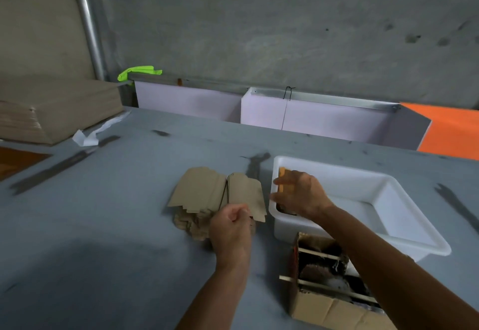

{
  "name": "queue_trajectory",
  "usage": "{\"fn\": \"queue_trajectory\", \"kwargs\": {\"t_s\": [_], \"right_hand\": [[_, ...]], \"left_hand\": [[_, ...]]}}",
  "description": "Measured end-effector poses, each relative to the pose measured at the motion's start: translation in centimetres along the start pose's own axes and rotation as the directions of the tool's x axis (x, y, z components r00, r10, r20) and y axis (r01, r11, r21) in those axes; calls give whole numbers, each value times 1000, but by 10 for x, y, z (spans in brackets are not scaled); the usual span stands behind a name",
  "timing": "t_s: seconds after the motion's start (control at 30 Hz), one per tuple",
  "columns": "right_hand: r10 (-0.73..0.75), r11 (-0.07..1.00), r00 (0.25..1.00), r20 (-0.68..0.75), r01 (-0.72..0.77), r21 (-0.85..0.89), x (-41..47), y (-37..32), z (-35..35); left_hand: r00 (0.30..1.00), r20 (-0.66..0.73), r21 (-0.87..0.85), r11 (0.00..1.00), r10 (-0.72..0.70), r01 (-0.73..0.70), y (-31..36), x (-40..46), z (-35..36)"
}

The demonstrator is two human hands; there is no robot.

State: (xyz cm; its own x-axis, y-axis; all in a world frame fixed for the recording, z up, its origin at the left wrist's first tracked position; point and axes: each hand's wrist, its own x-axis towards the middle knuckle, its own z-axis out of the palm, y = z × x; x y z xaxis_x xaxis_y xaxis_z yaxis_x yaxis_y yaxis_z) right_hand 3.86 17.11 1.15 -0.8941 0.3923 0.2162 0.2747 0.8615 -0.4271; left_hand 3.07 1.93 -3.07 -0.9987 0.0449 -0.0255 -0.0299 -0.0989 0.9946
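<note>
A fanned pile of brown cardboard tags (204, 192) lies on the grey table (108, 200). My left hand (232, 228) pinches the near edge of the top tag (246, 197), fingers curled. To the right stands a white plastic tub (404, 208). My right hand (298, 195) reaches over the tub's left end with fingers spread, holding an orange card (283, 178) against the inner wall. Something dark lies in the tub under that hand, mostly hidden.
An open cardboard box (329, 306) with wooden sticks and dark contents sits near my right forearm. A stack of cardboard sheets (51, 112) and a white paper strip (90, 135) lie at the far left. White panels (311, 117) and an orange board (451, 132) stand behind the table.
</note>
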Motion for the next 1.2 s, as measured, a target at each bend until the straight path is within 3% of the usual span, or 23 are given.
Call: {"fn": "queue_trajectory", "kwargs": {"t_s": [0.1, 0.23, 0.4, 0.57, 0.7, 0.93, 1.2], "right_hand": [[-187, 981, 971, 147, 177, 79, -15, -27, 7], [-292, 907, 922, 255, 351, -232, -22, -49, 21], [-318, 812, 930, 186, 369, -453, -29, -58, 34], [-317, 855, 936, 151, 351, -381, -32, -56, 44], [-311, 837, 940, 144, 342, -427, -35, -60, 47], [-346, 818, 938, 31, 318, -479, -41, -71, 48], [-232, 922, 920, -316, 105, -373, -38, -73, 23]], "left_hand": [[997, -52, -68, 996, -62, 58, -5, -2, -7], [991, -104, -126, 989, -89, 76, -6, 1, -18], [990, -115, -146, 988, -75, 58, 1, 0, -27], [992, -103, -164, 985, -76, 58, 1, -2, -31], [993, -96, -162, 985, -71, 55, 0, -5, -35], [994, -92, -188, 981, -67, 49, 3, -10, -44], [994, -89, -202, 979, -59, 40, 5, -12, -51]]}}
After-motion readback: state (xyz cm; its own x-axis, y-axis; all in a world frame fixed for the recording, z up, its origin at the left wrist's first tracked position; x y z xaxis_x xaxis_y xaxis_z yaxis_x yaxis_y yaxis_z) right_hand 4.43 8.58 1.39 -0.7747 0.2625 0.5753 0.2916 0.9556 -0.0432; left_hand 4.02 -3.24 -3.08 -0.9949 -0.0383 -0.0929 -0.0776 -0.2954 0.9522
